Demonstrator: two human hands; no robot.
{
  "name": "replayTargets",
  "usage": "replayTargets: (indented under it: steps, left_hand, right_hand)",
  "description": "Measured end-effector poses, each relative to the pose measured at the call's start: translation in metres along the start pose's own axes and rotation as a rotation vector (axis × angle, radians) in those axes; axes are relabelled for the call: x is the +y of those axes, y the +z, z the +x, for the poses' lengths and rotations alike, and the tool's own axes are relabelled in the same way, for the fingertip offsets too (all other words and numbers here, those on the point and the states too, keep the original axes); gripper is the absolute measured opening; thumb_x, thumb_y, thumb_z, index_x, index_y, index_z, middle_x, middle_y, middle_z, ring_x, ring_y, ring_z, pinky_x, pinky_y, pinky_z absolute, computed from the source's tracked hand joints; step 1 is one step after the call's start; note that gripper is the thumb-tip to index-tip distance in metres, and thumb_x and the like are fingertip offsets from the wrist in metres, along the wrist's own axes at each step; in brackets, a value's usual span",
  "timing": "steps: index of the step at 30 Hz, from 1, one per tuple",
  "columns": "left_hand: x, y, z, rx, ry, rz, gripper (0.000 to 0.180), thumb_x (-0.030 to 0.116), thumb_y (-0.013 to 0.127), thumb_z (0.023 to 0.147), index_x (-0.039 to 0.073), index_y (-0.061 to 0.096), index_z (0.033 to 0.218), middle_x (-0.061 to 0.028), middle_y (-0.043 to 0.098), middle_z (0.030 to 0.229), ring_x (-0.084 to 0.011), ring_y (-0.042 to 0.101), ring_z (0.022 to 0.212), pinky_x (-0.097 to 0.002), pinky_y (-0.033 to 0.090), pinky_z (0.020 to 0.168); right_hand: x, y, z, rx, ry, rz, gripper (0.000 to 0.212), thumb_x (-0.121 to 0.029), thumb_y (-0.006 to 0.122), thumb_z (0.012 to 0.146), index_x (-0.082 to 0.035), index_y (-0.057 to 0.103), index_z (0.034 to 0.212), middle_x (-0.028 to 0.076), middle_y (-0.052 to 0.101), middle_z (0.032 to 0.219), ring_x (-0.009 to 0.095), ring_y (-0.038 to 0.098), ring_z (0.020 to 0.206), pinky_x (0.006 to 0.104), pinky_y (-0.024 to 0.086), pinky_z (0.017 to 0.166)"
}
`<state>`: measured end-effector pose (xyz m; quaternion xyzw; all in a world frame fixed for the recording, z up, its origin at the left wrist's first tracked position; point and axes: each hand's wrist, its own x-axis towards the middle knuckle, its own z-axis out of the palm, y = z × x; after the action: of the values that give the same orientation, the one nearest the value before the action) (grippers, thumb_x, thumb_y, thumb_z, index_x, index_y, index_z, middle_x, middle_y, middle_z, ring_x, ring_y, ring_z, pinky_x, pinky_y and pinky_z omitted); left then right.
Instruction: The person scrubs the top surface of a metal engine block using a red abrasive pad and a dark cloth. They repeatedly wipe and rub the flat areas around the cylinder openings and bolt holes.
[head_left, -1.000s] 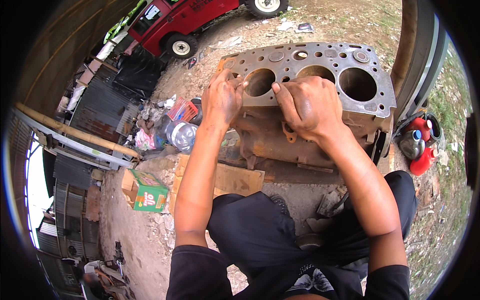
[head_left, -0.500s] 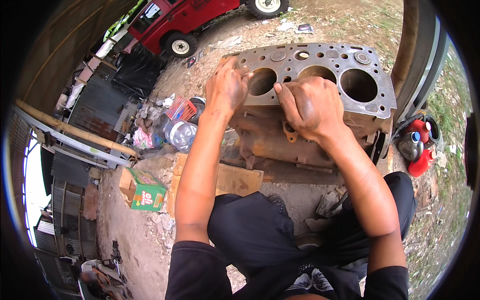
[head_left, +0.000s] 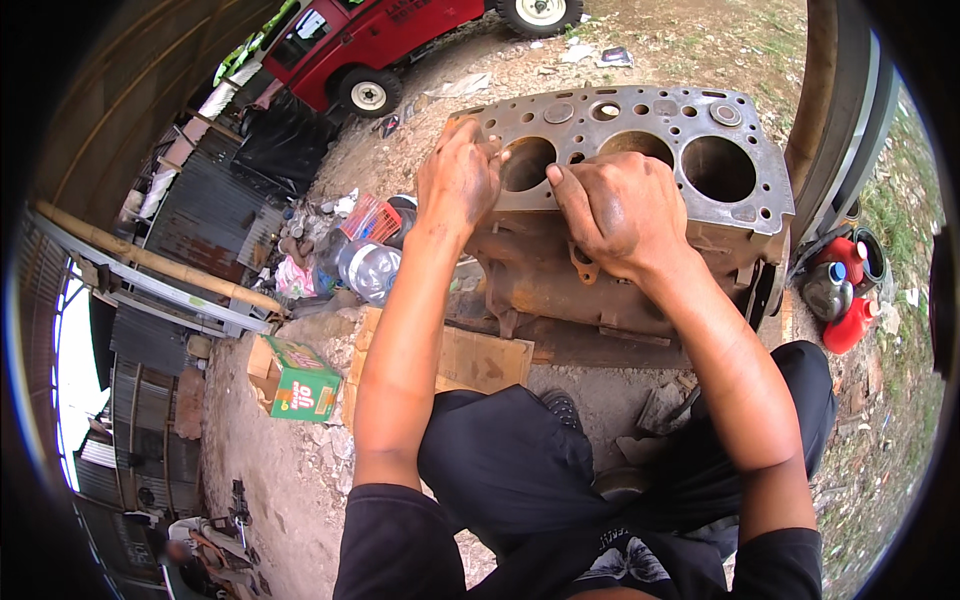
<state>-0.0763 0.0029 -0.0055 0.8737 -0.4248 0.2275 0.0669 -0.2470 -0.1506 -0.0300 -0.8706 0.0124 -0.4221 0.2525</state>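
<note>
A rusty engine block (head_left: 692, 128) with a flat grey top face lies across the space in front of me. Several round cylinder bores and smaller holes open in that face. My left hand (head_left: 460, 182) is at the block's left end, fingers curled and closed, beside the leftmost bore (head_left: 527, 165). Over the near edge of the top face, my right hand (head_left: 622, 210) is closed, its thumb stretched leftward and its fingers folded out of sight. It partly covers the middle bore (head_left: 640, 146). Whatever either hand grips is hidden.
A green carton (head_left: 298, 385) and flattened cardboard (head_left: 485, 362) lie on the ground at left, near a clear plastic bottle (head_left: 368, 268) and litter. Red and grey jugs (head_left: 850, 325) stand at right by a post (head_left: 808, 90). A red vehicle (head_left: 385, 35) is parked behind.
Both hands stay almost where they were on the block, with the same closed pose. The whole view has shifted slightly.
</note>
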Motion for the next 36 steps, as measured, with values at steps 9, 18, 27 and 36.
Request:
replayTargets:
  steps: [9, 18, 27, 36]
  left_hand:
    - [0.006, -0.054, -0.065, -0.124, 0.040, -0.045, 0.021, 0.021, 0.076, 0.098, 0.008, 0.085, 0.112, -0.0099, 0.072, 0.113, -0.0332, 0.069, 0.110, -0.0463, 0.058, 0.093]
    - [0.004, -0.044, -0.103, 0.209, -0.324, -0.722, 0.042, 0.035, 0.078, 0.102, 0.000, 0.081, 0.123, -0.0183, 0.079, 0.120, -0.0274, 0.074, 0.111, -0.0376, 0.055, 0.101]
    - [0.009, -0.034, -0.103, 0.069, -0.330, -1.762, 0.039, 0.025, 0.072, 0.108, -0.004, 0.073, 0.134, -0.0128, 0.077, 0.126, -0.0189, 0.071, 0.117, -0.0366, 0.055, 0.106]
    - [0.014, -0.026, -0.104, 0.231, -0.316, -1.536, 0.030, 0.011, 0.080, 0.099, -0.002, 0.076, 0.126, -0.0098, 0.078, 0.122, -0.0157, 0.072, 0.110, -0.0325, 0.057, 0.101]
  right_hand:
    - [0.003, -0.002, -0.004, -0.016, -0.031, -0.047, 0.043, -0.032, 0.062, 0.102, -0.009, 0.076, 0.069, 0.015, 0.069, 0.063, 0.036, 0.070, 0.057, 0.0462, 0.056, 0.055]
    - [-0.004, 0.001, -0.002, -0.003, -0.004, -0.062, 0.028, -0.031, 0.067, 0.102, -0.008, 0.077, 0.089, 0.013, 0.074, 0.078, 0.036, 0.074, 0.072, 0.0462, 0.059, 0.064]
    - [-0.031, 0.013, -0.002, -0.063, 0.019, 0.527, 0.037, -0.027, 0.076, 0.098, 0.000, 0.073, 0.123, 0.022, 0.075, 0.111, 0.042, 0.075, 0.098, 0.0465, 0.061, 0.084]
    - [-0.029, 0.011, -0.003, -0.287, 0.354, 0.857, 0.036, -0.019, 0.083, 0.095, 0.001, 0.077, 0.124, 0.012, 0.080, 0.092, 0.014, 0.076, 0.081, 0.0301, 0.059, 0.077]
